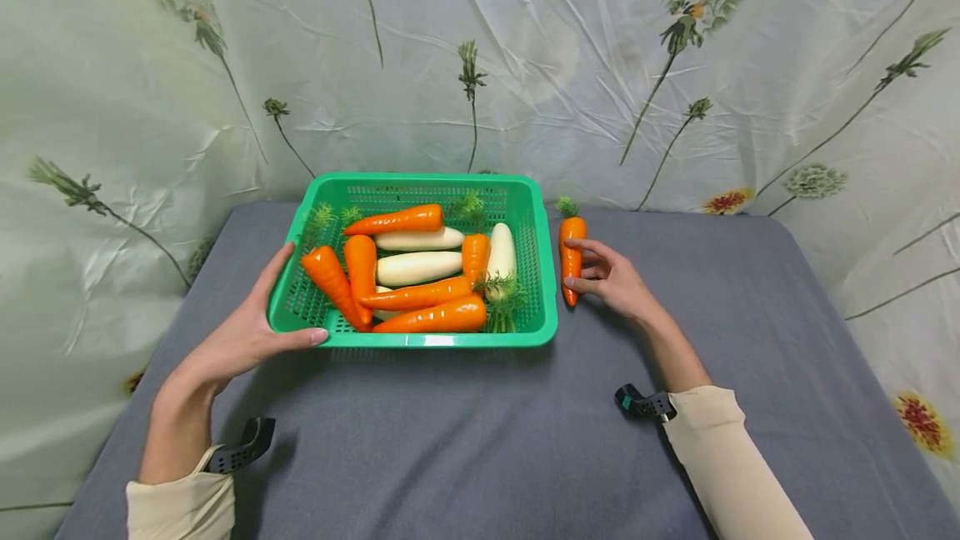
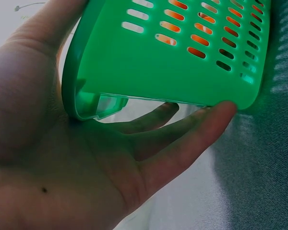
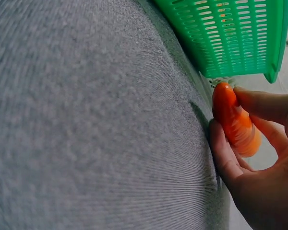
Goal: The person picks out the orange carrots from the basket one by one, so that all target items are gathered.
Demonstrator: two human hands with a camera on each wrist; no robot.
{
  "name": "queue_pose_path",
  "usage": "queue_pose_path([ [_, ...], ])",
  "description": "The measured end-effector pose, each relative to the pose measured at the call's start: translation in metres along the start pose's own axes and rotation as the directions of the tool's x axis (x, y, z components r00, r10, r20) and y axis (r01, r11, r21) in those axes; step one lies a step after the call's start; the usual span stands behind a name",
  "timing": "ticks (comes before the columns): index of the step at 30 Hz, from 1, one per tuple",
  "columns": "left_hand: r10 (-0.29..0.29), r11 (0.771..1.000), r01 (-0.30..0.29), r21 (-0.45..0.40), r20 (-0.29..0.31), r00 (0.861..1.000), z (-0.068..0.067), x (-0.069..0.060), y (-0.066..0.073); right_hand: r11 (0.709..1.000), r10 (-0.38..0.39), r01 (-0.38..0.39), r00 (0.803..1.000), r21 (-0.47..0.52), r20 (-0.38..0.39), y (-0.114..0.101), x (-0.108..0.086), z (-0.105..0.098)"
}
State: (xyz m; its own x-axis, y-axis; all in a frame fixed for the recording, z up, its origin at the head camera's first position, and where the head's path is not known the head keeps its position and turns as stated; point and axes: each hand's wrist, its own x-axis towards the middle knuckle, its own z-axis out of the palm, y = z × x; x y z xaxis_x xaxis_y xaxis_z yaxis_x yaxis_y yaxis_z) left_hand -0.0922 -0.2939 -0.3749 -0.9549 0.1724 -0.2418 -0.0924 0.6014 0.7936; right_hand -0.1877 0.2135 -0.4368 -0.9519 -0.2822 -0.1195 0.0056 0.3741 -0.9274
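Observation:
A green plastic basket [image 1: 435, 341] holds several orange carrots [image 1: 431, 317] and several white radishes [image 1: 418, 268], some partly covered by others. My left hand [image 1: 240, 336] grips its near left corner, thumb along the front rim and fingers along the left side. The left wrist view shows those fingers reaching along the slotted basket wall [image 2: 149, 72]. Just outside the basket's right side, my right hand [image 1: 611, 277] pinches a single carrot [image 1: 573, 232] between thumb and fingers, its green top pointing away. In the right wrist view the carrot's tip [image 3: 224, 98] faces the camera.
A grey cloth [image 1: 450, 440] covers the table. Behind it hangs a pale curtain [image 1: 420, 65] printed with plants, close to the table's far edge. Black straps [image 1: 643, 402] are on both wrists.

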Motion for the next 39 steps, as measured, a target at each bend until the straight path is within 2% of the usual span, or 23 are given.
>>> queue_pose_path([
  [6, -0.004, 1.0, 0.004, -0.007, 0.003, 1.0, 0.0, 0.001, 0.001, 0.999, -0.02, 0.021, 1.0, -0.041, 0.002, -0.001, -0.001, -0.002],
  [15, -0.001, 1.0, 0.001, -0.006, 0.002, 1.0, 0.0, 0.001, 0.002, 0.983, 0.077, -0.086, 0.995, -0.161, -0.066, -0.006, -0.004, 0.004],
  [21, -0.012, 1.0, 0.012, -0.011, 0.004, 1.0, 0.001, 0.001, 0.002, 0.976, 0.086, -0.104, 0.991, -0.19, -0.1, -0.007, -0.007, 0.006],
  [26, -0.017, 1.0, 0.017, -0.022, 0.003, 1.0, 0.0, 0.0, 0.001, 0.976, 0.096, -0.116, 0.989, -0.182, -0.115, -0.008, -0.009, 0.007],
  [34, -0.025, 0.999, 0.025, -0.031, 0.011, 1.0, 0.0, -0.001, 0.0, 0.975, 0.21, -0.213, 0.976, -0.057, -0.054, -0.011, -0.012, 0.009],
  [39, -0.019, 1.0, 0.019, -0.021, 0.009, 1.0, 0.0, -0.001, -0.001, 0.973, 0.211, -0.214, 0.977, -0.091, -0.039, -0.015, -0.015, 0.007],
])
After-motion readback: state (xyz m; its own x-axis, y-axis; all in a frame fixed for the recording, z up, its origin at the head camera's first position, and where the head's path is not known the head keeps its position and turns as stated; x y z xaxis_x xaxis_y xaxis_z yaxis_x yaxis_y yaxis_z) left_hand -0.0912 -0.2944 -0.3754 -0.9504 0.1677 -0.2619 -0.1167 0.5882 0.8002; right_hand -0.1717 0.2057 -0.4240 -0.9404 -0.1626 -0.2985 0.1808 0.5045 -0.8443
